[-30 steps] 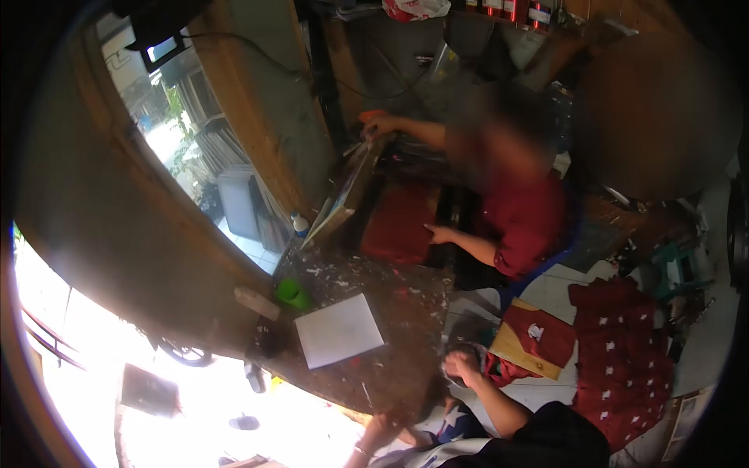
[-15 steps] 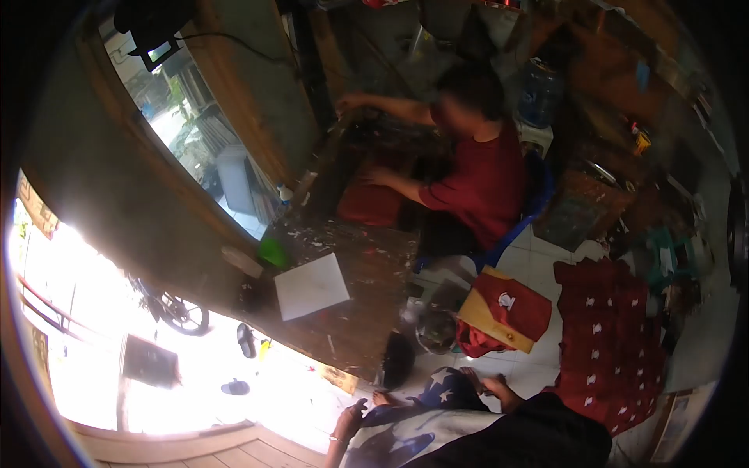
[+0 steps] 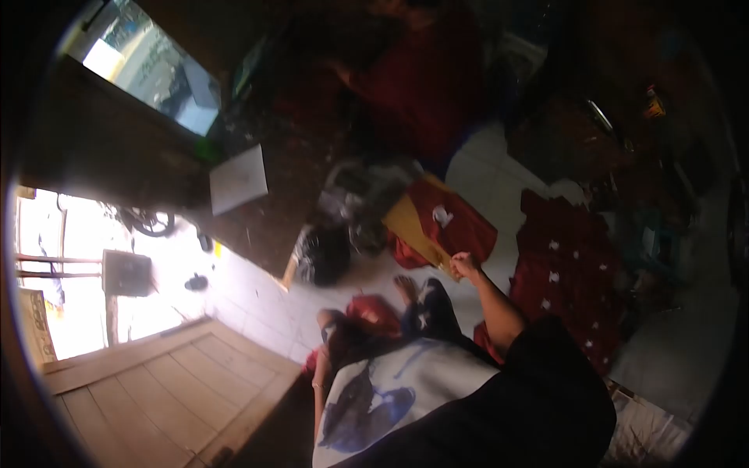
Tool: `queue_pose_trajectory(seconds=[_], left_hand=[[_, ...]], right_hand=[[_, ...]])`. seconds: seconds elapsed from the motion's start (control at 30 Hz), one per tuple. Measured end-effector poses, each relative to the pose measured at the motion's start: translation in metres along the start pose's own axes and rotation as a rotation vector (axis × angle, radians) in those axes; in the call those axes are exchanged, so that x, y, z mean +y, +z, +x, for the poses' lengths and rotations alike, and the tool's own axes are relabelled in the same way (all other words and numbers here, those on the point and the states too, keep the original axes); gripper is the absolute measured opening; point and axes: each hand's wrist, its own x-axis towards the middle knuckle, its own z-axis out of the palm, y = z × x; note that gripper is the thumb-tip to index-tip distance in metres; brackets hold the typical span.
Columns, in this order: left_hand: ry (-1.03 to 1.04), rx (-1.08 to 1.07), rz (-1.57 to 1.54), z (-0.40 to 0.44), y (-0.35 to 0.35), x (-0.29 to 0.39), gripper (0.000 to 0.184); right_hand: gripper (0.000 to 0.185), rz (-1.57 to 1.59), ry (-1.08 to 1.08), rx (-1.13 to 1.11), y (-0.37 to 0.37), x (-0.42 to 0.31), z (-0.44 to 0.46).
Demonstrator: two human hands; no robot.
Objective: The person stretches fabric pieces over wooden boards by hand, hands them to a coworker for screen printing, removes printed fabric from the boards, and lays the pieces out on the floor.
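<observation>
My right hand (image 3: 466, 266) is closed at the lower corner of a yellow board (image 3: 415, 231). Red cloth (image 3: 466, 228) with a white print lies over the board, and more red cloth bulges below its edge. My left hand (image 3: 322, 363) is low beside my left knee, close to a red thing (image 3: 373, 313) on the floor; its fingers are too dark and blurred to make out. To the right of my right hand, a long red cloth (image 3: 558, 269) with several small white prints is spread over the floor.
A dark table (image 3: 269, 226) with a white sheet (image 3: 239, 180) stands at the upper left, a black bag (image 3: 323, 254) by its corner. Beyond the board sits a person in red (image 3: 421, 78). A wooden door (image 3: 164, 394) is at the lower left.
The view has swung downward, so table and person appear higher. My right hand has moved from beside my legs to the board's corner. My left hand has come closer to my knee.
</observation>
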Motion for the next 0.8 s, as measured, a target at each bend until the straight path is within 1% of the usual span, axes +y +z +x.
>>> queue_pose_trajectory(seconds=[0.03,0.1,0.13,0.17,0.2,0.23,0.27,0.3,0.33,0.37,0.43,0.5,0.53,0.57,0.63,0.67,0.7,0.77,0.8], left_hand=[[-0.043,0.019,-0.026,-0.014,0.012,0.005,0.040],[-0.110,0.049,-0.037,-0.020,0.023,0.005,0.041],[-0.225,0.082,-0.075,-0.028,0.047,-0.005,0.039],[-0.200,0.103,-0.071,-0.029,0.053,-0.014,0.037],[-0.212,0.112,-0.060,-0.028,0.066,-0.017,0.036],[-0.244,0.133,-0.077,-0.036,0.099,-0.024,0.035],[-0.178,0.166,-0.052,-0.034,0.104,-0.036,0.035],[-0.272,0.123,-0.169,-0.033,0.128,-0.050,0.034],[-0.368,0.107,-0.241,-0.046,0.171,-0.057,0.033],[-0.404,0.080,-0.257,-0.027,0.173,-0.068,0.032],[-0.360,0.074,-0.163,-0.024,0.238,-0.082,0.034],[-0.425,0.040,-0.231,-0.014,0.255,-0.075,0.034],[-0.413,0.030,-0.211,-0.009,0.287,-0.076,0.036],[-0.413,0.030,-0.211,-0.003,0.295,-0.081,0.036],[-0.381,-0.048,-0.301,0.010,0.305,-0.067,0.038],[-0.347,-0.019,-0.217,0.024,0.318,-0.069,0.037],[-0.344,-0.006,-0.222,0.045,0.326,-0.068,0.037],[-0.249,0.054,-0.110,0.088,0.336,-0.063,0.031],[-0.208,0.094,-0.093,0.111,0.330,-0.051,0.029]], right_hand=[[0.014,-0.069,0.077,0.044,-0.010,0.012,-0.018],[0.013,0.011,0.073,0.027,-0.012,0.036,-0.023],[0.018,-0.096,0.097,0.027,-0.015,0.060,-0.037],[0.018,-0.096,0.094,0.027,-0.007,0.079,-0.044],[0.019,-0.251,-0.016,0.054,-0.013,0.096,-0.044],[0.020,-0.439,-0.130,0.072,-0.033,0.111,-0.036],[0.020,-0.295,-0.019,0.010,-0.028,0.118,-0.026],[0.019,-0.182,0.109,-0.060,-0.040,0.133,-0.026],[0.020,-0.174,0.142,-0.039,-0.059,0.130,-0.042],[0.020,-0.176,0.143,-0.037,-0.058,0.119,-0.043],[0.021,-0.085,0.010,-0.101,-0.088,0.129,-0.056],[0.021,-0.141,0.027,-0.113,-0.097,0.118,-0.063],[0.024,-0.158,0.028,-0.122,-0.112,0.118,-0.072],[0.027,-0.144,0.018,-0.124,-0.117,0.117,-0.080],[0.027,-0.173,0.000,-0.124,-0.143,0.130,-0.091],[0.026,-0.141,0.012,-0.082,-0.155,0.136,-0.096],[0.026,-0.108,0.020,-0.043,-0.168,0.140,-0.096],[0.024,-0.117,0.097,-0.014,-0.192,0.151,-0.098],[0.024,-0.122,0.138,-0.003,-0.204,0.159,-0.099]])
